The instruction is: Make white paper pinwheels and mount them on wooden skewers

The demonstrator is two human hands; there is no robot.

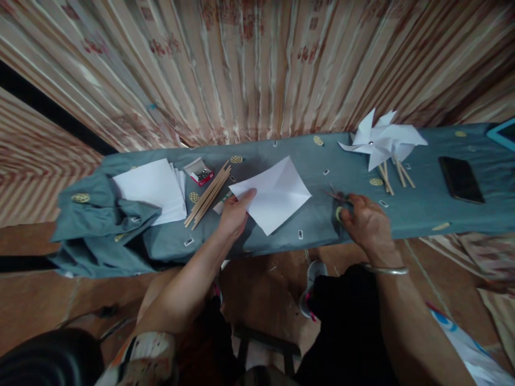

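Your L hand (235,214) has the white paper sheet (273,195) gripped at its L corner, thumb on top, fingers mostly hidden below; the sheet's lightly creased & sits over the bench (422,220), which has a grey-green printed cloth on it. Your R hand (368,222), R of the sheet, is closed round the handle end of the scissors (339,197), w/ blades slightly parted & pointing toward the sheet's R corner, near but not touching. You've a metal bangle (386,270) on that wrist. Just L of the sheet there's a bundle of wooden sticks (209,195) lying at a slant, & a bit further L a small open box (199,172) w/ shiny metal bits inside. Farthest L of the sheet is your paper stack (148,185), partly under a cloth fold. Well R of the sheet, past the scissors, are white paper pinwheels (374,140) on sticks, overlapping, then a dark phone (461,179). A pleated curtain (249,69) hangs behind the sheet.
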